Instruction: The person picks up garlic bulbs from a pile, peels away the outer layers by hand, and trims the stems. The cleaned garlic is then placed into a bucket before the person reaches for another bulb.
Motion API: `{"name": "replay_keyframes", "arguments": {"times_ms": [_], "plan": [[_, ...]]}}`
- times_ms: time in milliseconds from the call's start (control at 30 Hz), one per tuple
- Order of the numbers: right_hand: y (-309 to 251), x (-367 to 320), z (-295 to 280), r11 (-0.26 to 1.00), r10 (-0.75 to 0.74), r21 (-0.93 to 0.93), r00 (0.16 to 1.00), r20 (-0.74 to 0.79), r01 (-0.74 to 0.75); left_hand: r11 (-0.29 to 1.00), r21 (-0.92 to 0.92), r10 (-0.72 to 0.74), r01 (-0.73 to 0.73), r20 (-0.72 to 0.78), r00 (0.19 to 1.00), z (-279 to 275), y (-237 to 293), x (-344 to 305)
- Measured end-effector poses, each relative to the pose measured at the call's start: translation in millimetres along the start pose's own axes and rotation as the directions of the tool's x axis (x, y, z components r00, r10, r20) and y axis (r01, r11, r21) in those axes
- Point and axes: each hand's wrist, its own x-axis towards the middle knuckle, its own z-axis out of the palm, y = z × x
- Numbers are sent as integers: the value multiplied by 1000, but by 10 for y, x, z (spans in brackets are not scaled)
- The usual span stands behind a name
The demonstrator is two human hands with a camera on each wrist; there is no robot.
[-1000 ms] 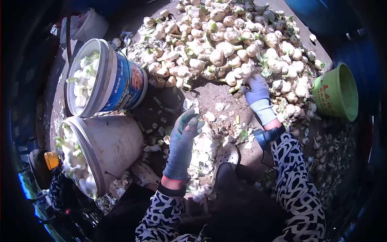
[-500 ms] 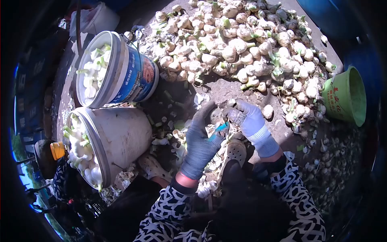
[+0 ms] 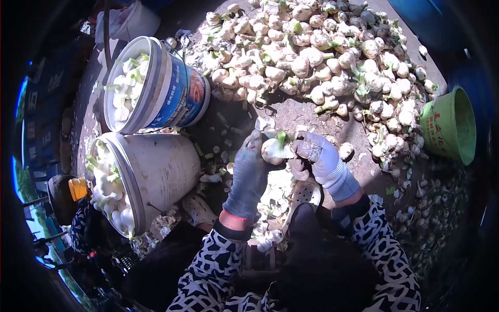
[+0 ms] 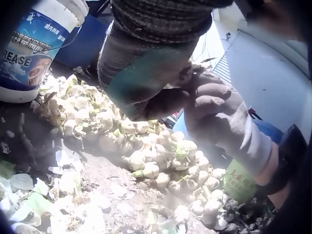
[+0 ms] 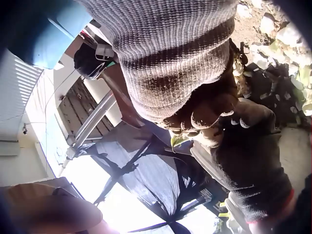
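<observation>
Lifted since the earlier frame, the garlic bulb (image 3: 272, 150) now sits between both gloved hands, above the peel-strewn ground (image 3: 306, 117). Fingers of the left hand (image 3: 251, 169) curl round the bulb, and the right hand (image 3: 318, 155) pinches its stalk end. Beyond lies the garlic pile (image 3: 312, 57). A filled blue bucket (image 3: 179, 99) and a white bucket (image 3: 161, 174) lie to the left.

left hand (image 3: 251, 169): centre frame, gloved, fingers curled | right hand (image 3: 318, 154): just right of it, gloved, fingertips pinching
</observation>
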Motion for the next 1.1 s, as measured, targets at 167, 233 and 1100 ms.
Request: {"name": "replay_keyframes", "arguments": {"times_ms": [167, 233, 1100], "plan": [[35, 84, -49, 998, -43, -50, 983, -176, 35, 957, -42, 289, -286, 101, 952, 93, 111, -321], [19, 76, -7, 980, -102, -186, 982, -158, 71, 902, 164, 390, -400, 89, 916, 50, 45, -314], [380, 20, 5, 942, 240, 285, 949, -205, -177, 976, 165, 135, -142, 50, 990, 16, 83, -463]]}}
